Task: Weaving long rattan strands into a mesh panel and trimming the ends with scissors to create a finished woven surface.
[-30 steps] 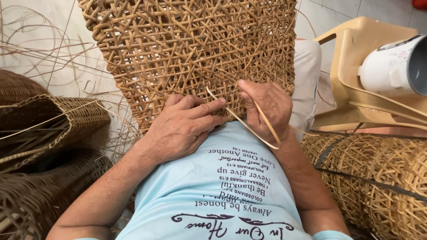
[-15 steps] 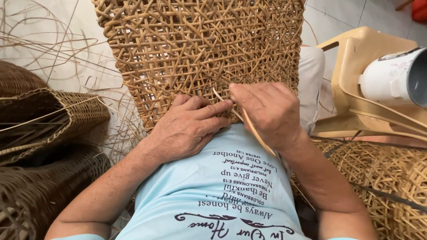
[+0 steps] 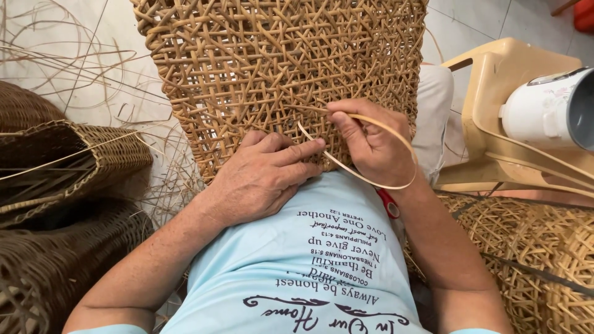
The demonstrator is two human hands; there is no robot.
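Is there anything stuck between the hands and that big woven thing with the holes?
No, nothing visible. The left hand lies flat on the woven panel, and the right hand pinches a looped cane strip against it.

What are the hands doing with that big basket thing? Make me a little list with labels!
Big thing: open-weave tan wicker panel, leaning against the person's lap
Left hand: lies flat on the panel's lower edge
Right hand: pinches a thin pale cane strip that loops round it
Left side: dark brown woven baskets
Right side: beige plastic chair with a white mug
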